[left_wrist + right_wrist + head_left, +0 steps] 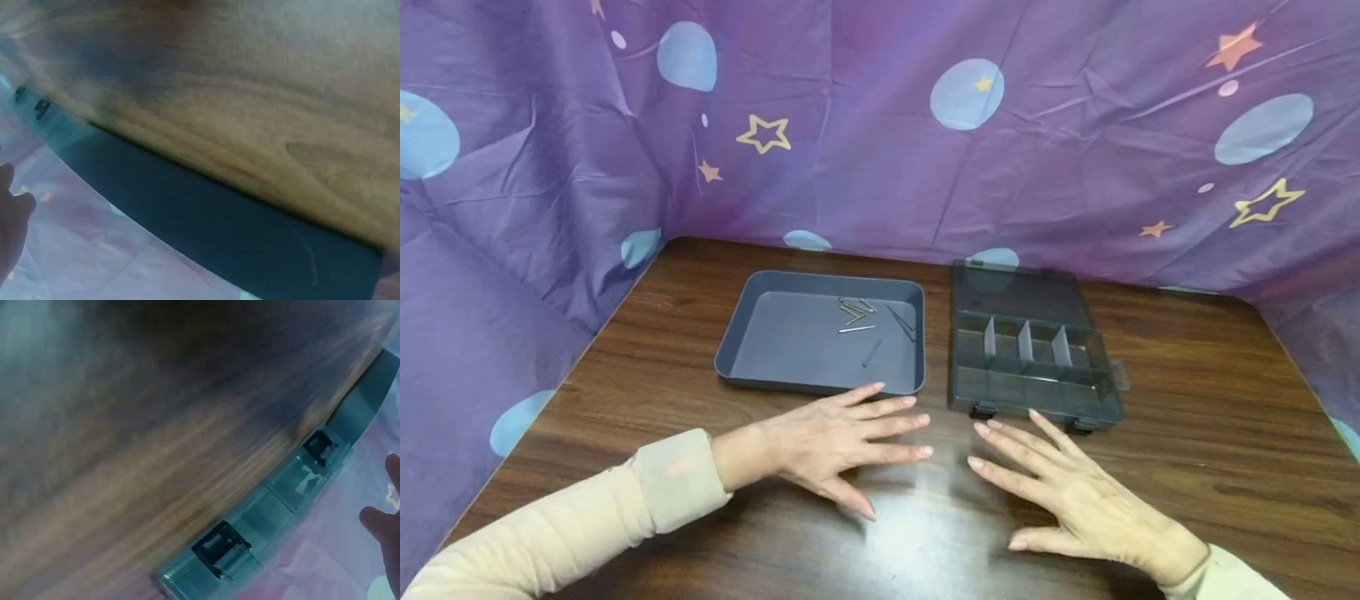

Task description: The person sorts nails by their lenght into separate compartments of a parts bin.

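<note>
My left hand (pixel 838 442), fingers spread, is held just in front of a grey tray (pixel 820 383) and holds nothing. Several small metal pieces like screws or nails (pixel 856 330), some brass-coloured and some silver or dark, lie in the tray's right half. My right hand (pixel 1075 496), its fingers also spread, is near the front of a clear dark plastic organizer box (pixel 1037 412) with a raised lid at the back. Dividers split the box's back row into compartments. Two black latches (pixel 222 549) show on its front in the right wrist view.
Both containers stand side by side on a dark wood-grain table (pixel 1210 467), with a narrow gap between them. Behind and beside the table hangs a purple curtain (pixel 865 167) patterned with stars and blue circles. A bright reflection lies on the tabletop between the hands.
</note>
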Tool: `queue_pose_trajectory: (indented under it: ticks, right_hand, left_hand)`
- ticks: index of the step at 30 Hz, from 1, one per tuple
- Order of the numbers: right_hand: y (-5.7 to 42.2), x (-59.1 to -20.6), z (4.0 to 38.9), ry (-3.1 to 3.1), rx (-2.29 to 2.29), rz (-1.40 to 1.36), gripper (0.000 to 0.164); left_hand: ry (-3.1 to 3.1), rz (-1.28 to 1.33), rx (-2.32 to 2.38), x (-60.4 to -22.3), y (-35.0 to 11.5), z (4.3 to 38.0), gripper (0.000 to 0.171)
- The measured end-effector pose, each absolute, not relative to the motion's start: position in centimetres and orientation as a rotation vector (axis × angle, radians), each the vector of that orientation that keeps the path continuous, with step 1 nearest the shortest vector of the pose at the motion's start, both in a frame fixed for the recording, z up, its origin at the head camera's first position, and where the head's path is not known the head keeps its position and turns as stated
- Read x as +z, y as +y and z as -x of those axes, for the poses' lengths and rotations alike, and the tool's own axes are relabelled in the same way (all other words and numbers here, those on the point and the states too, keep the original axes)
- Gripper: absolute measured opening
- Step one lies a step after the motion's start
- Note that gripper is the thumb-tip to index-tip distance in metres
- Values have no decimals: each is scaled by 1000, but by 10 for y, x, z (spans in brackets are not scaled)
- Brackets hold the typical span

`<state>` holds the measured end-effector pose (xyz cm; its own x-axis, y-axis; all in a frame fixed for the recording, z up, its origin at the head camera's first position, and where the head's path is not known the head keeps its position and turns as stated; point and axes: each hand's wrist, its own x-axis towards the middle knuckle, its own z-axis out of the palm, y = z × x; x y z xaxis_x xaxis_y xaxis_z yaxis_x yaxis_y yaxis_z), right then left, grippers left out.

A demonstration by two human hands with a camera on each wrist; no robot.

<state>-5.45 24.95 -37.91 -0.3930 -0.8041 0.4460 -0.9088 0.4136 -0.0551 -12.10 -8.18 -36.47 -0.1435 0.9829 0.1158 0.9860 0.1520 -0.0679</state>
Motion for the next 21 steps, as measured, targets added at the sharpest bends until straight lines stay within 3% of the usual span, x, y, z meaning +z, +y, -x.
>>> queue_pose_trajectory:
  ticks: [6,12,16,21]
  right_hand:
    - [263,-376,61,-2267,661,-1196,55]
    - [289,-372,71,-2295,908,-594,32]
    - [307,-373,78,-2381,987,-127,32]
    - [329,-381,89,-2437,1163,173,35]
  left_hand:
    - [-2378,1848,-293,-366,-87,126,76]
    - [-2434,1598,-675,-370,-96,139,69]
    - [-2526,1342,-964,-375,-101,148,60]
    - [-2583,1002,-1233,-378,-98,160,44]
